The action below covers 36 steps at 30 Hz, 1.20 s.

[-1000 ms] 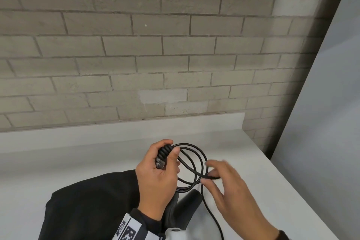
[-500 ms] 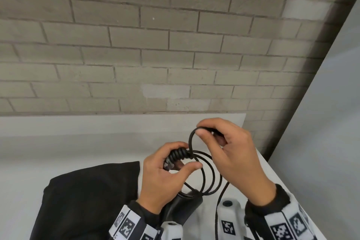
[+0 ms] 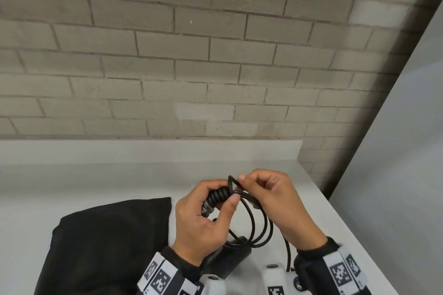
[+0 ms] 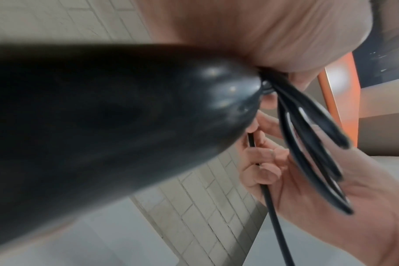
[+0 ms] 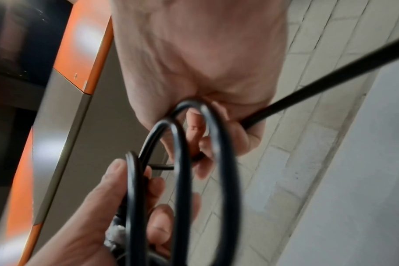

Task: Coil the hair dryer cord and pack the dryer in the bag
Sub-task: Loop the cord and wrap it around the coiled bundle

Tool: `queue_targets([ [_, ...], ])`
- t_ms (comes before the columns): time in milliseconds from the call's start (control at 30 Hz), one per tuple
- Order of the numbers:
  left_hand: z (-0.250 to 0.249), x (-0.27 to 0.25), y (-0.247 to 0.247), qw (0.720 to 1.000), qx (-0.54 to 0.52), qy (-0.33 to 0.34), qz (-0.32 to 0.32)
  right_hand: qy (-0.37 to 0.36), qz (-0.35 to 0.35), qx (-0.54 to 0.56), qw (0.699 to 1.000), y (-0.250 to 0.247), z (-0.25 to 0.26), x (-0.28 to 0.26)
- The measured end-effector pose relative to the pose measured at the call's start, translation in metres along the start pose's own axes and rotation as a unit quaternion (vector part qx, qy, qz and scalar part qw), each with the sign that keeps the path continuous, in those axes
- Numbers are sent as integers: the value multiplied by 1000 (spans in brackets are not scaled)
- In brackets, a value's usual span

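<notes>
My left hand (image 3: pixel 211 208) grips the ribbed end of the black hair dryer cord (image 3: pixel 257 227) together with several loops that hang below it. The dryer's black handle (image 3: pixel 230 258) pokes out under that hand; up close, the handle (image 4: pixel 103 117) fills the left wrist view. My right hand (image 3: pixel 268 199) pinches the newest loop against the bundle at the top. The loops (image 5: pixel 182 171) show in front of both hands in the right wrist view. A loose run of cord (image 3: pixel 287 254) drops under my right wrist. The black bag (image 3: pixel 103 246) lies flat on the counter to the left.
The white counter (image 3: pixel 96 187) runs back to a low upstand and a brick wall (image 3: pixel 167 67). Its right edge (image 3: pixel 347 223) falls off beside a grey panel. An orange-edged cabinet (image 5: pixel 80 54) stands behind me in the wrist views.
My right hand swung a new loop of cord up and over, then brought it down onto the bundle in my left hand. The left hand kept its grip throughout.
</notes>
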<state>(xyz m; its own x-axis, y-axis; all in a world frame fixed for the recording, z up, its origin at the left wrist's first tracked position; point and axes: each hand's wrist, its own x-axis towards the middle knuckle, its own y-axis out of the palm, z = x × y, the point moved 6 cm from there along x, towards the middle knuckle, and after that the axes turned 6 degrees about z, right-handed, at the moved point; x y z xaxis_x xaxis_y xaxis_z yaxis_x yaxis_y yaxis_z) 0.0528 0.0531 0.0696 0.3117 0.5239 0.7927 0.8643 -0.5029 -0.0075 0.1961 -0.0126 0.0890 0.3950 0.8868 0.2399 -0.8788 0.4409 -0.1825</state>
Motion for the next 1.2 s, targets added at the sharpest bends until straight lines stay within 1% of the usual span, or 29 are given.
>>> queue_targets([
  [67,1,1,-3,1000,13,-2,-19,-19,25,-1,1000,2,1,-7],
  [133,1,3,-6,999,30,3,-31,-22,64,-19,998,7,1,-17],
  [233,4,6,-10,998,49,-4,-42,14,102,-61,993,15,-6,-27],
  [333,5,5,-8,998,55,-13,-42,19,114,-64,991,17,-8,-27],
  [467,7,4,-4,997,37,-61,-39,38,123,-81,988,10,-12,-24],
  [633,17,7,-2,991,-8,-137,7,45,118,-75,989,6,-15,-22],
  [733,19,6,-2,986,-17,-163,18,37,106,-91,989,5,-16,-20],
  [800,18,6,-3,986,-13,-167,17,18,79,-119,990,5,-17,-21],
  [833,18,6,-3,986,-9,-166,16,-2,45,-145,988,4,-17,-22],
  [900,19,6,-6,987,2,-161,4,-70,-68,-208,973,1,-13,-29],
  [933,20,6,-7,987,7,-161,-5,-115,-128,-232,957,2,-10,-36],
  [967,20,6,-7,987,12,-161,-14,-169,-177,-262,933,5,-7,-44],
  [1000,19,5,-6,987,18,-160,-23,-222,-208,-305,903,12,-5,-51],
  [1033,19,4,-5,987,23,-158,-30,-267,-221,-352,869,22,-6,-58],
  [1067,18,2,-5,986,27,-157,-37,-299,-219,-386,845,32,-9,-62],
  [1100,18,1,-4,986,30,-157,-43,-311,-208,-401,836,38,-14,-64],
  [1200,17,1,-6,986,33,-154,-54,-278,-190,-395,855,40,-21,-59],
])
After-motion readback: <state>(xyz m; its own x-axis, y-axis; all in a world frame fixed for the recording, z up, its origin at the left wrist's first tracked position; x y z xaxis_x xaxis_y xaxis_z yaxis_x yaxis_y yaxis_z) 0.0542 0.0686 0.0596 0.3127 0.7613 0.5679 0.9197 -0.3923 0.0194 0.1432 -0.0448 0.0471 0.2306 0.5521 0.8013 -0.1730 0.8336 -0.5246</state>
